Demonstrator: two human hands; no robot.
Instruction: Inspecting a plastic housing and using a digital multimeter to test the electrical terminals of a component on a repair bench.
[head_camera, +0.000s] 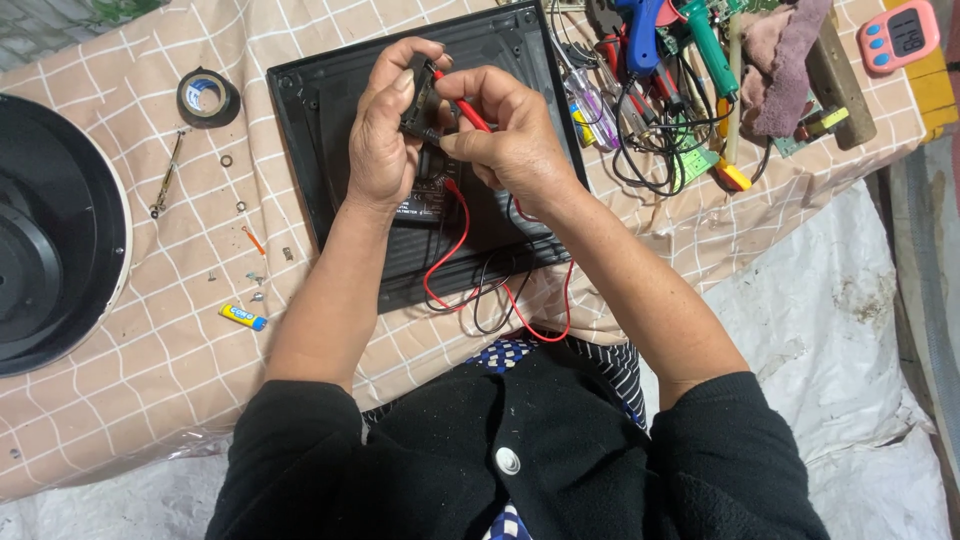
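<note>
Table (150, 380) under beige cloth (330, 30) with white grid lines. White plastic sheet (830, 330), dirt-speckled, on floor at right. Soft, even daylight.

Left hand (385, 135) and right hand (510, 140) meet, fingers pinched (forearms angled inward).

sleeves: black, pushed up to elbows | front: black cardigan, 1 white button | underlayer: blue-white patterned fabric | left hand (385, 140), right hand (515, 140): bare
</note>
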